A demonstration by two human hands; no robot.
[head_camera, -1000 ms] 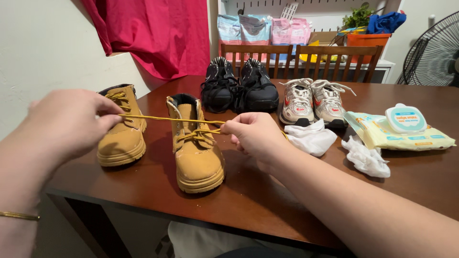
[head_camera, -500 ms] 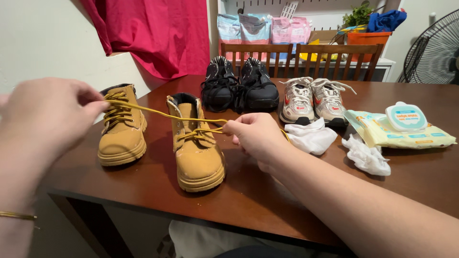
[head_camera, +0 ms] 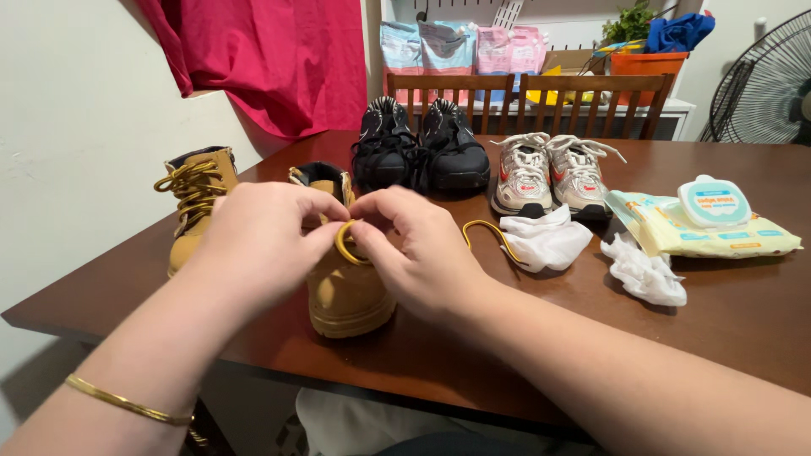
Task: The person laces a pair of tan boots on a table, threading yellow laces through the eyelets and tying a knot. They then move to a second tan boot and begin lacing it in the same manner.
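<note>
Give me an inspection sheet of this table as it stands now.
Surface: dark wood table, bare at the near edge.
Job's things: tan boot upright under both hands; its yellow lace looped between the fingers, one end trailing right. Second tan boot stands apart at left, laced.
Clutter: black shoes, grey sneakers, crumpled wipes, wipes pack.
Hands: left hand and right hand both pinch the lace over the boot.
Cables: nothing seen.
Surroundings: red cloth on the wall, chairs, fan.
</note>
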